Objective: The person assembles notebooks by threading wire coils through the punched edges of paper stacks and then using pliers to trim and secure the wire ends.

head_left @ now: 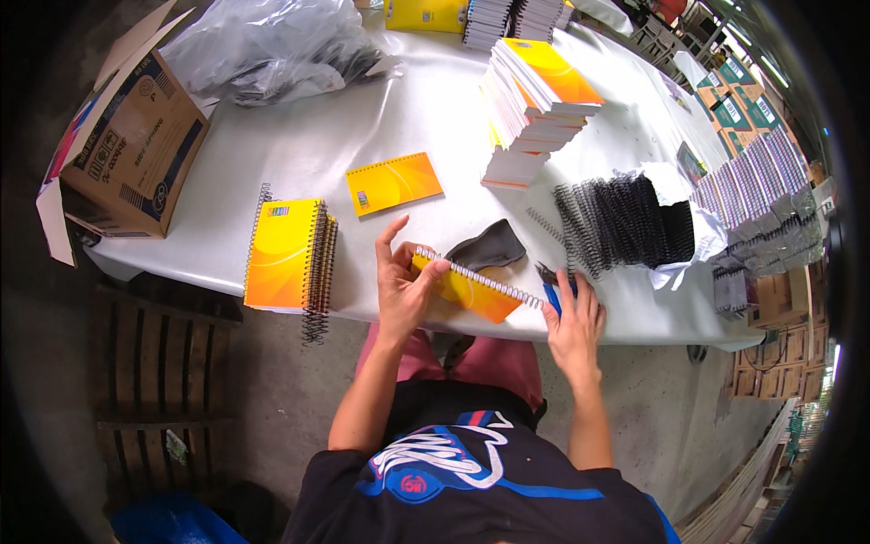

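My left hand (pixel 403 295) is closed on a small yellow-orange notebook (pixel 480 296), its thumb on the upper edge by the spine. A light-coloured spiral coil (pixel 480 275) runs along that edge, tilted down to the right. At the coil's right end is the thumb of my right hand (pixel 578 326). The other fingers of this hand are stretched out, touching or just over blue-handled cutting pliers (pixel 552 288) on the table. A dark grey cloth-like piece (pixel 489 245) lies just behind the notebook. Farther back, a single yellow notebook (pixel 393 183) lies flat.
Coil-bound yellow notebooks (pixel 283 254) are stacked at left. A tall stack of loose notebook blocks (pixel 539 109) stands behind. Black coils (pixel 625 222) lie in white wrapping at right, near bundled coils (pixel 757 199). A cardboard box (pixel 136 145) and clear plastic bag (pixel 272 45) occupy the far left.
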A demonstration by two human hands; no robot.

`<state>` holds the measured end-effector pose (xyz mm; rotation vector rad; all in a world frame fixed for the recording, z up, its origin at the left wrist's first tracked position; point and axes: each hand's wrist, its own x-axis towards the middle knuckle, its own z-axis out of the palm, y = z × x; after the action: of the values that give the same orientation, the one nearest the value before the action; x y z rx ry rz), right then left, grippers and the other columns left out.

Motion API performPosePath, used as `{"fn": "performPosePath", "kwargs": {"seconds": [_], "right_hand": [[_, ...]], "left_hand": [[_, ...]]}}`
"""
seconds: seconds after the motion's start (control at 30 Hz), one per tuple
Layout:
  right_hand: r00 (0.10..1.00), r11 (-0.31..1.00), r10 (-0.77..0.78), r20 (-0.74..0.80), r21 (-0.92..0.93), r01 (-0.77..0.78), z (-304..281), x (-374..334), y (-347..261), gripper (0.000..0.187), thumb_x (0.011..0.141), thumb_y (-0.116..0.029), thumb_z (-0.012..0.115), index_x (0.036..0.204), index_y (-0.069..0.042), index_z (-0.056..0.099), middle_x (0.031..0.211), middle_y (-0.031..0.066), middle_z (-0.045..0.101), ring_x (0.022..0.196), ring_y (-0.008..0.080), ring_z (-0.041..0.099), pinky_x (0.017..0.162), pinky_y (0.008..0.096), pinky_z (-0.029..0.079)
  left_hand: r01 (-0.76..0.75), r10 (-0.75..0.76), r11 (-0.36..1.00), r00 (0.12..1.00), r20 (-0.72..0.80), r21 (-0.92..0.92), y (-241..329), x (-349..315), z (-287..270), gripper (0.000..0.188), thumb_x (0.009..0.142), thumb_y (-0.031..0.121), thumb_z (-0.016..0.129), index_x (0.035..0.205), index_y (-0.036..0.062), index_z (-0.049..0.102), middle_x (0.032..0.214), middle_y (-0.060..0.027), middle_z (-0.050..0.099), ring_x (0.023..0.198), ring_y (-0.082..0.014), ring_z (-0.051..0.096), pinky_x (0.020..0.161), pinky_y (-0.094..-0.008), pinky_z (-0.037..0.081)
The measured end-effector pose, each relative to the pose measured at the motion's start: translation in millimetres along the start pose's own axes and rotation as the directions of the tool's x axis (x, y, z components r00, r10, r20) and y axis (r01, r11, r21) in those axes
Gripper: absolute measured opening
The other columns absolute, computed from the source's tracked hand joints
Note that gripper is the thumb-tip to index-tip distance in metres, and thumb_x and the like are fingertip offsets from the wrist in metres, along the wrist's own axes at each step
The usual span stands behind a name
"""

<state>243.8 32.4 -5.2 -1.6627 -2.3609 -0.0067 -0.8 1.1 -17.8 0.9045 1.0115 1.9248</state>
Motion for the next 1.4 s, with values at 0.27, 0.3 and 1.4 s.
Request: {"fn": "performPosePath", "kwargs": {"seconds": [0.27, 0.3, 1.4], "right_hand": [[0.961, 0.927, 0.114, -0.25, 0.374, -0.013, -18.0, -0.1, -6.5, 0.041, 0.091, -0.026, 0.053, 0.132, -0.019, 0.049, 0.114, 0.0111, 0.051, 0.109, 0.028, 0.048, 0.091, 0.048, 0.036], [0.938, 0.855, 0.145, -0.314, 0.517, 0.041, -30.6, -1.1, -9.0, 0.04, 0.091, -0.025, 0.053, 0.131, -0.02, 0.05, 0.112, 0.0114, 0.052, 0.107, 0.0276, 0.049, 0.09, 0.0447, 0.037], [0.542, -0.41, -0.764, 0.35, 0.385, -0.827, -74.5, 5.5, -80.6, 0.043, 0.098, -0.032, 0.043, 0.132, -0.007, 0.034, 0.089, 0.0138, 0.061, 0.073, 0.0204, 0.063, 0.065, 0.0304, 0.053]], "left_hand": [[-0.108, 0.129, 0.989, 0.964, -0.233, 0.102, 30.5, -2.8, 23.3, 0.091, 0.075, -0.003, 0.073, 0.145, 0.0093, 0.016, 0.083, -0.0064, 0.066, 0.079, -0.0109, 0.061, 0.075, -0.023, 0.048], [-0.123, 0.144, 0.987, 0.96, -0.239, 0.099, 31.8, -2.8, 27.1, 0.094, 0.075, -0.003, 0.074, 0.146, 0.0088, 0.014, 0.084, -0.0075, 0.067, 0.08, -0.0111, 0.062, 0.076, -0.0235, 0.048], [-0.615, 0.824, 0.107, 0.495, 0.276, 0.781, 33.8, -13.6, 23.7, 0.079, 0.071, 0.001, 0.075, 0.135, -0.0037, 0.03, 0.087, -0.0033, 0.07, 0.063, -0.0183, 0.052, 0.062, -0.0325, 0.04]]}}
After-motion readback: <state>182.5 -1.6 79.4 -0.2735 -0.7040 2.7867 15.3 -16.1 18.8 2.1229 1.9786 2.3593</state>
